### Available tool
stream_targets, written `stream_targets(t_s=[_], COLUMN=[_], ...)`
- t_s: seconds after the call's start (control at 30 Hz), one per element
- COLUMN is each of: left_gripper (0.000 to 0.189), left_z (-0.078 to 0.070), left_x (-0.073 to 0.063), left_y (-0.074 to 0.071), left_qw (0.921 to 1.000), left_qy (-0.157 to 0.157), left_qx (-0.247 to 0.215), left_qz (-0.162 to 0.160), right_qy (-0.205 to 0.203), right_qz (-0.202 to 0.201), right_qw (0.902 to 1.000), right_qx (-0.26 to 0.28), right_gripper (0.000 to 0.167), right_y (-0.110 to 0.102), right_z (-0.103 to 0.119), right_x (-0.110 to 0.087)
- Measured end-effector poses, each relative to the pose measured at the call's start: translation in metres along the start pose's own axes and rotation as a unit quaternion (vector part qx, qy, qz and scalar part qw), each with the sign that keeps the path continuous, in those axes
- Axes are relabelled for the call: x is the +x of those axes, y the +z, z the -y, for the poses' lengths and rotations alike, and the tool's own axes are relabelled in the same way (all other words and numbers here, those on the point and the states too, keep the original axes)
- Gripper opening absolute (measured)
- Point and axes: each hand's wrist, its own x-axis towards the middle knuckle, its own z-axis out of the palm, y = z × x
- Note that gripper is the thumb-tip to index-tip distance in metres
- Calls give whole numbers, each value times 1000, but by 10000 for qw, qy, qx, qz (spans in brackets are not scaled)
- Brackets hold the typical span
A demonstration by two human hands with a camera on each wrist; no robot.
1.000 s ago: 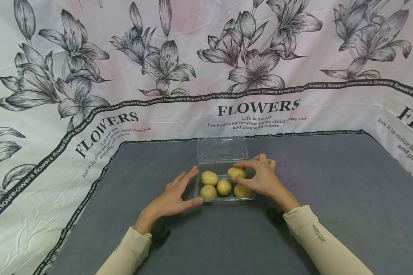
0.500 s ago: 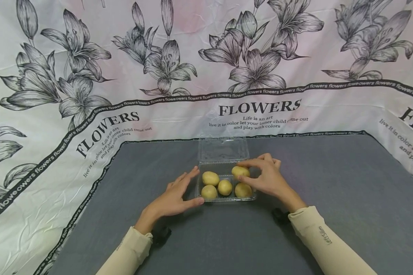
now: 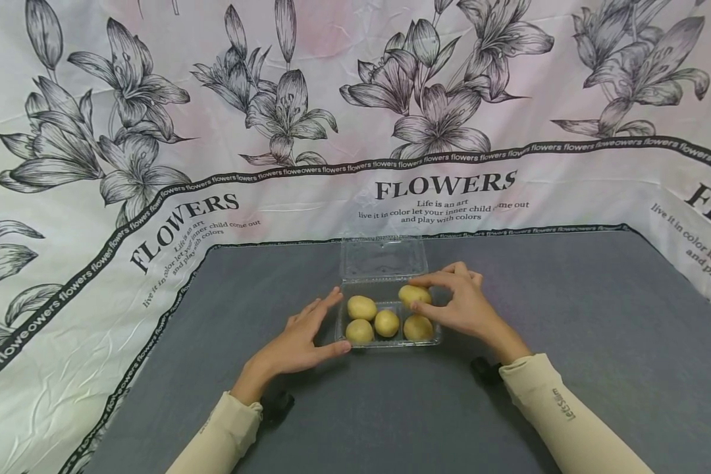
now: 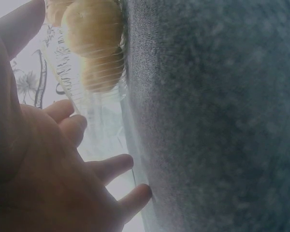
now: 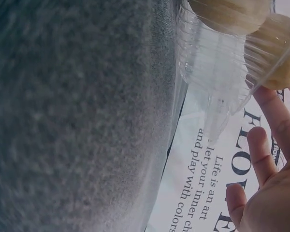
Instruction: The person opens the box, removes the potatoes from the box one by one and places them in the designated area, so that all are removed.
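A clear plastic clamshell box (image 3: 391,343) stands on the table with its lid (image 3: 383,257) raised at the back. My right hand (image 3: 463,305) pinches a yellow potato (image 3: 413,295) between thumb and fingers, over the box's back right corner. In the right wrist view that potato (image 5: 275,53) shows at the box's rim. Several more potatoes lie inside, such as one at the back left (image 3: 362,308), one in the middle (image 3: 386,323) and one at the front right (image 3: 417,328). My left hand (image 3: 296,342), fingers spread, is at the box's left side, its thumb near the front left corner.
The grey tabletop (image 3: 355,415) spreads around the box. Behind and to the sides hangs a white cloth (image 3: 308,204) printed with flowers and lettering. A dark wrist device (image 3: 277,406) sits under the left wrist, and another dark device (image 3: 484,370) under the right.
My right hand has shifted slightly right and back with the pinched potato, then stayed nearly still over the last half second. The left hand and the box hold their places.
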Motion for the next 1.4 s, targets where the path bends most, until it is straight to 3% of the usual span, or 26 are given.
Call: stream_targets(t_s=[0.3,1.4], left_gripper=[92,92], left_z=[0,2], left_x=[-1,1], left_y=[0,0], left_qw=[10000,9999], left_qy=[18,100], left_qx=[11,43], left_qz=[8,-24], right_qy=[-109,-145], right_qz=[-101,-767], right_qw=[9996,9969], right_qx=[230,-100], right_gripper=[39,37], right_y=[-4,-42], right_z=[-3,-20], right_x=[0,3])
